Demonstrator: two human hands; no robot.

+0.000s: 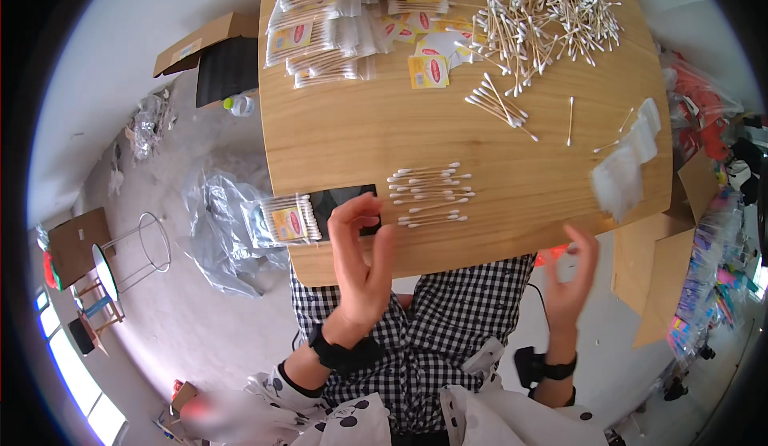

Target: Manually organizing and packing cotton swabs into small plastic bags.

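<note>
My left hand (pixel 360 266) is at the table's front edge, thumb and fingers apart, with its fingertips over a flat black piece (pixel 324 202). Beside it, a clear bag of cotton swabs (pixel 272 224) with a yellow-and-red label lies partly on that black piece and juts toward the table's left edge. Just right of my left fingers is a loose row of cotton swabs (pixel 432 186), lying roughly parallel. My right hand (pixel 570 282) hovers off the front edge with fingers curved and spread, nothing visible in it.
A big heap of loose swabs (pixel 552 18) covers the far right, with a smaller cluster (pixel 500 108) nearer. Filled packets (pixel 320 34) stack at the far left beside label cards (pixel 430 72). Clear bags (pixel 620 180) lie by the right edge. An open carton (pixel 656 274) stands right of the table.
</note>
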